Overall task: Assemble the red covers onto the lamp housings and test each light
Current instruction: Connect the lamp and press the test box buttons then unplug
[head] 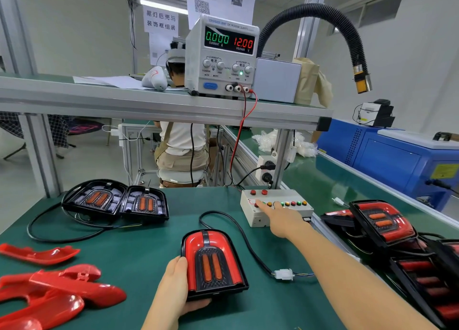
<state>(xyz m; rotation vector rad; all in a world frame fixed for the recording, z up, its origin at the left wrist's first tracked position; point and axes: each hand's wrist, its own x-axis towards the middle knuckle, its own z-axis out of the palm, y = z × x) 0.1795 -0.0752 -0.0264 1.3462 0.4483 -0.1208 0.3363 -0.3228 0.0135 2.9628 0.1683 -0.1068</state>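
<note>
The grey bench power supply [221,59] on the upper shelf reads "DC POWER SUPPLY", with 0.000 above "CURRENT A" in green and 12.00 above "VOLTAGE V" in red. A white paper sign [161,19] behind it reads 尾灯后壳与装饰框组装. On the green desk [139,250], the black lamp housing with its glossy red cover fitted [213,262] lies near the front edge, with open mat around it. The left hand [173,287] clasps its near-left corner, the grip curled under. The right hand [283,220] reaches forward, its grip spread and holding nothing, forefinger straight on a button of the white test box [275,214]. Loose red plastic covers [62,287] lie at the left edge.
</note>
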